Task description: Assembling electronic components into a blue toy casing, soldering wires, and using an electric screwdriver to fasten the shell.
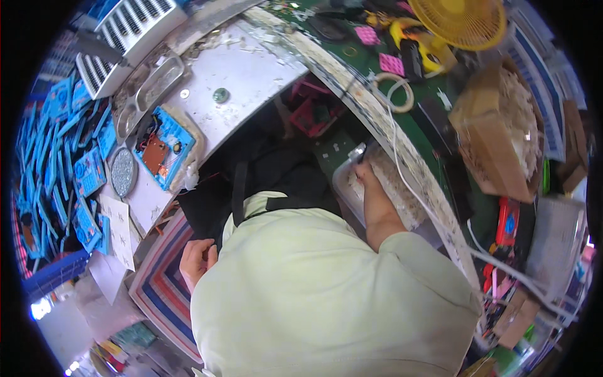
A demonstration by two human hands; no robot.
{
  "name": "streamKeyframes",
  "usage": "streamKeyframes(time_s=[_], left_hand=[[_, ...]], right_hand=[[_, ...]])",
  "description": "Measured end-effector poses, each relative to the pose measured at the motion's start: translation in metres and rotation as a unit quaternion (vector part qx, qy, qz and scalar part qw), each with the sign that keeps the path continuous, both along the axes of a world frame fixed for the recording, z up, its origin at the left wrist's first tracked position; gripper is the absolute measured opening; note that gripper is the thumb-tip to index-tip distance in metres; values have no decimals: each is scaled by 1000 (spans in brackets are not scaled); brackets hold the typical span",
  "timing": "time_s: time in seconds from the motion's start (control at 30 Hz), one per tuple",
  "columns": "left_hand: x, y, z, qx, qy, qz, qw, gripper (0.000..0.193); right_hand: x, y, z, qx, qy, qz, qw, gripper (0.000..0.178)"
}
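Observation:
My right arm reaches down to a clear plastic bin (344, 182) of pale, whitish pieces (402, 188), below the edge of the worktop. At the bin's far end my right hand (362, 171) is closed, its fingers partly hidden. A small shiny piece (357, 152) shows at its fingertips, too small to name. My left hand (197, 259) hangs by my side with curled fingers, and nothing shows in it. It is nearest to a cushion with red, blue and white stripes (160, 276). On the white worktop (251, 69) lies an opened blue plastic housing (164, 147) with a brown circuit board.
Many blue plastic housings (50, 157) are heaped at the left. A metal tray (157, 81), an oval grey dish (124, 171) and a small green round thing (220, 95) lie nearby. To the right stand a cardboard box (487, 144) and a yellow basket (461, 22); a white cable (402, 157) crosses the ledge.

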State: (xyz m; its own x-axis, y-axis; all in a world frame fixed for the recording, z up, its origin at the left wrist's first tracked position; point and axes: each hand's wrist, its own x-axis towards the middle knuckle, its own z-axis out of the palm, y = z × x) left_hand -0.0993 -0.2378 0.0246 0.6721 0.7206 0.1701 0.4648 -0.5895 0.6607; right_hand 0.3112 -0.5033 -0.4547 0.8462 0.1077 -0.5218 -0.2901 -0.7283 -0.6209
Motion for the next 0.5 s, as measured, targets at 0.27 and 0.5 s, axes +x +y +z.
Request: streamKeyframes(time_s=[0.27, 0.5], left_hand=[[3, 37, -14, -59, 9, 28, 998, 10], [26, 74, -22, -123, 28, -37, 991, 9]], right_hand=[[-3, 3, 119, 3, 212, 87, 973, 28], [28, 56, 186, 392, 389, -86, 829, 38]])
